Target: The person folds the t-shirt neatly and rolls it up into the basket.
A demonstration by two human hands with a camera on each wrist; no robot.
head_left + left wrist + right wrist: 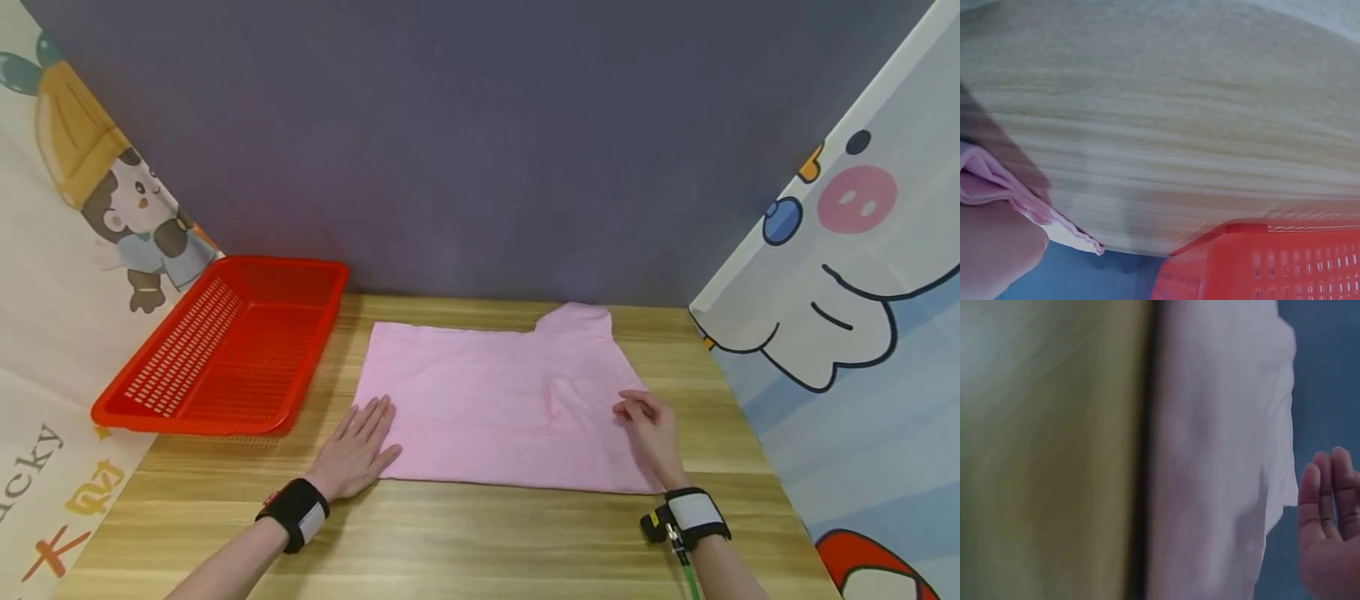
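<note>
A pink piece of fabric (480, 400), perhaps a folded garment, lies spread in a rough rectangle on the table. Its upper right corner sticks up past the far edge, and creases run down its right part. My left hand (358, 447) rests flat on the fabric's lower left corner, fingers straight and a little apart. Over the right edge is my right hand (651, 429), its fingers loosely bent in the head view. The right wrist view shows those fingers (1310, 494) fairly straight beside the fabric (1210, 450), with nothing in them.
A red plastic basket (288, 392) with slotted sides stands on the wooden table (480, 542), left of the fabric. A dark grey panel (480, 150) rises behind. Printed cloth sheets flank the table, one on the left (45, 333) and one on the right (900, 350).
</note>
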